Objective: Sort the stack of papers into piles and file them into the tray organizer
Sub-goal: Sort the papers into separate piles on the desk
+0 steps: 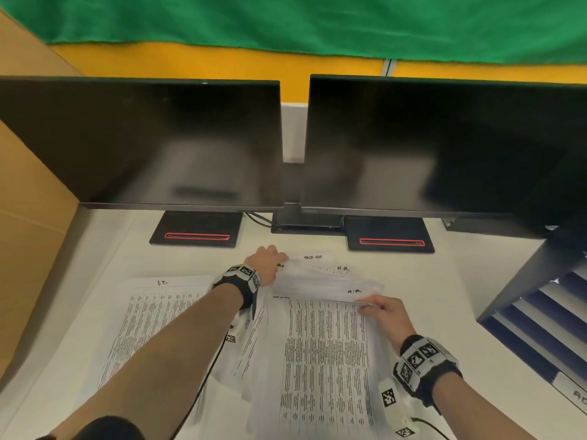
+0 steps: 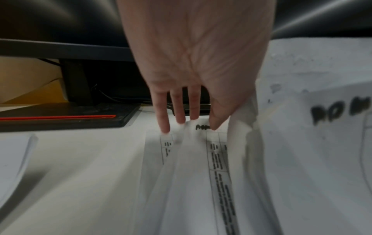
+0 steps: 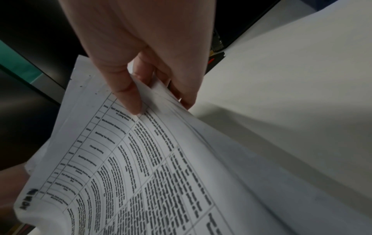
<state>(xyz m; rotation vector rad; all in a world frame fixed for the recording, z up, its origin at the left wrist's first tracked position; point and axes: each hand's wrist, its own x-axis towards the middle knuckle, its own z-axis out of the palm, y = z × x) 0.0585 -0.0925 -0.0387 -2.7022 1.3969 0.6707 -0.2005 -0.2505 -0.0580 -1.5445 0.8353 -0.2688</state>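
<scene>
A loose stack of printed papers (image 1: 324, 360) lies on the white desk in front of me. Both hands hold a few lifted sheets (image 1: 327, 281) above its far end. My left hand (image 1: 270, 262) has their left edge; in the left wrist view its fingers (image 2: 179, 111) point straight down onto a sheet below, the lifted sheets (image 2: 312, 95) bend up along its thumb side, and the thumb is hidden. My right hand (image 1: 378, 308) pinches the right corner between thumb and fingers (image 3: 130, 98). The dark tray organizer (image 1: 521, 281) stands at the right edge.
A separate pile headed "I.T." (image 1: 149, 319) lies to the left. A sheet headed "TASK LIST" (image 1: 313, 257) lies behind the lifted ones. Two dark monitors (image 1: 143, 138) (image 1: 444, 147) on black bases (image 1: 197, 230) close off the back. A cardboard panel (image 1: 28, 217) walls the left.
</scene>
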